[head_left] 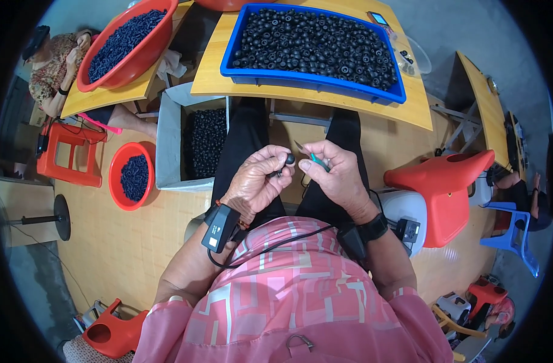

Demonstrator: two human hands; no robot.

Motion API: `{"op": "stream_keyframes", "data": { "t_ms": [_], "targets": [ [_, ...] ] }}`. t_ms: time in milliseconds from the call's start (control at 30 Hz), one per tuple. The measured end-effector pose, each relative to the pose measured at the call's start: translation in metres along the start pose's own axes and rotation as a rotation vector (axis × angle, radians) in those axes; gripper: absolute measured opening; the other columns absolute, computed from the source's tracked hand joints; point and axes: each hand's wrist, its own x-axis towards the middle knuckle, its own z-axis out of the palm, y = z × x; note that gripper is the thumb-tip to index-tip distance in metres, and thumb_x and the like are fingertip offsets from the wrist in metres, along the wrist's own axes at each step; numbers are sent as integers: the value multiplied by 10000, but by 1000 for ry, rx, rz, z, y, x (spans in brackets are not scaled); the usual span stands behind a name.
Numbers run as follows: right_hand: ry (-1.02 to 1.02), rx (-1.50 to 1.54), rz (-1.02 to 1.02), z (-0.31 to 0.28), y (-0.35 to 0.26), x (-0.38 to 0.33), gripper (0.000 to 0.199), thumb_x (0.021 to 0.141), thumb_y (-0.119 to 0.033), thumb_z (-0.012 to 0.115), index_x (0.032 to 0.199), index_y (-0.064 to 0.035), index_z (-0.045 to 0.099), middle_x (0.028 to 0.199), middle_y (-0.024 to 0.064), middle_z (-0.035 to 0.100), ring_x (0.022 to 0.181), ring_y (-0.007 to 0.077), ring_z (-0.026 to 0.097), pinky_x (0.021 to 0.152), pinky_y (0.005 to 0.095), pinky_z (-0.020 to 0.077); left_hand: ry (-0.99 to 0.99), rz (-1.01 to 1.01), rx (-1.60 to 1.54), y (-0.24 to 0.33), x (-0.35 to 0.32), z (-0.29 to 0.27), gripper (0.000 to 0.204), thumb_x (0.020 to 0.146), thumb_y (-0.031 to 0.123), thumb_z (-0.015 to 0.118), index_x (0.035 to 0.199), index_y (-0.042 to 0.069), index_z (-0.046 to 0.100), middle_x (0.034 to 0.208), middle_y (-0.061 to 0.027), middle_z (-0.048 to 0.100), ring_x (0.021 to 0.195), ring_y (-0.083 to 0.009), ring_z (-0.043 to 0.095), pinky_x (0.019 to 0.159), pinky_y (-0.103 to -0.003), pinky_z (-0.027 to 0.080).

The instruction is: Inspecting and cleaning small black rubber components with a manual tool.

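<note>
Over my lap, my left hand (256, 176) pinches a small round black part (289, 159) between thumb and fingertips. More black shows beneath those fingers, too small to make out. Close beside it on the right, my right hand (344, 179) is closed around a small knife with a green handle (319, 162). Its short blade points up and to the left, apart from the black part. Beyond my hands, on the yellow table, a blue tray (312, 81) is full of similar round black parts.
Left of my legs stands a grey box (169, 139) holding many small black pieces. Red basins (115, 163) with dark, slender pieces are further left. A red chair (437, 187) is close on my right. A person (61, 66) sits at the far left.
</note>
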Motion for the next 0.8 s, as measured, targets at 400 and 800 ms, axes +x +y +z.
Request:
{"op": "stream_keyframes", "data": {
  "t_ms": [400, 800],
  "targets": [
    [-49, 96, 36, 4, 1, 4, 130, 906, -95, 652, 926, 33, 655, 793, 39, 683, 701, 51, 588, 620, 216, 478, 37, -35, 78, -3, -1, 1, 33, 931, 19, 616, 962, 12, 626, 890, -103, 658, 768, -161, 648, 640, -238, 532],
    [-23, 461, 278, 5, 10, 2, 123, 945, -132, 639, 945, -10, 657, 696, -74, 518, 577, -5, 413, 496, 184, 334, -109, -50, -85, 0, 1, -5, 77, 935, 46, 616, 1005, 15, 619, 931, -129, 621, 805, -176, 605, 656, -266, 502]
  ]
}}
